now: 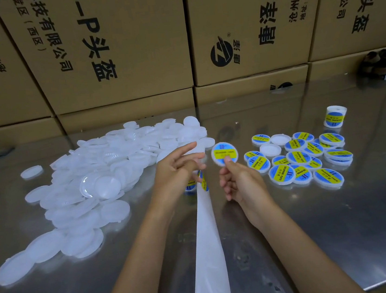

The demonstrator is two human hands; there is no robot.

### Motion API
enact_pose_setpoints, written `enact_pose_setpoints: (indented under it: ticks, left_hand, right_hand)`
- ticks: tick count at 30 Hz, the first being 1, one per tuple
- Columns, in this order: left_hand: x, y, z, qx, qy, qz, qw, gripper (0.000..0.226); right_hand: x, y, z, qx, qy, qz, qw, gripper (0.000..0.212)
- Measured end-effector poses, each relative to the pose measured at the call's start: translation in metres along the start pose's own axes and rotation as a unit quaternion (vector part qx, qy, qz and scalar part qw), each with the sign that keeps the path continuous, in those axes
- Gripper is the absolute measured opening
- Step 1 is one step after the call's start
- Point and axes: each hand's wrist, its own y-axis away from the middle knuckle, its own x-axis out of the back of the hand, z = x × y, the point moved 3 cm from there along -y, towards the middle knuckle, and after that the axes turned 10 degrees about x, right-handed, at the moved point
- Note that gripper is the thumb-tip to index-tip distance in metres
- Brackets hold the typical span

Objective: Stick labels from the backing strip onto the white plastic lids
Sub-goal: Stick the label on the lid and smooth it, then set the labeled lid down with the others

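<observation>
- Labelled lid: light, stiff, pinched at its lower rim by right hand fingers, above table.
- Backing strip: thin, floppy, slick; left hand fingers loosely closed on its top.

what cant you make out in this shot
Head view, the only one:
- Next blue-and-yellow labels on the white backing strip: mostly hidden behind the left hand.
- Small print on the labelled white lid in the right hand: blurred.
- Dark object at far right: cut off by the frame edge, too blurred to identify.
- Strip's lower end: runs off the bottom edge.
</observation>
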Motion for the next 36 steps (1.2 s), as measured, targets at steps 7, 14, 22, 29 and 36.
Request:
enact_pose_setpoints:
  ticks: [7, 14, 22, 29, 36]
  left_hand:
    - [0.024, -0.009, -0.007, 0.015, 0.045, 0.135, 0.990, 0.028]
    - [0.032, -0.015, -0.015, 0.041, 0.021, 0.179, 0.983, 0.032]
    - [0.066, -0.015, -0.012, 0.004, -0.197, 0.357, 0.913, 0.027]
    - [0.113, -0.005, -0.008, 0.067, -0.390, 0.457, 0.796, 0.048]
    - [0.128, -0.003, -0.017, 0.099, -0.333, 0.415, 0.841, 0.048]
  right_hand:
    - [0.025, -0.014, 0.006, -0.078, -0.230, 0.112, 0.963, 0.028]
    - [0.031, -0.016, 0.004, -0.093, -0.286, 0.089, 0.949, 0.022]
    - [0.021, -0.013, 0.005, -0.058, -0.173, 0.053, 0.982, 0.016]
    - [0.015, -0.011, 0.002, -0.043, -0.126, 0.040, 0.990, 0.018]
    - [0.011, -0.010, 0.001, -0.025, -0.083, 0.032, 0.996, 0.018]
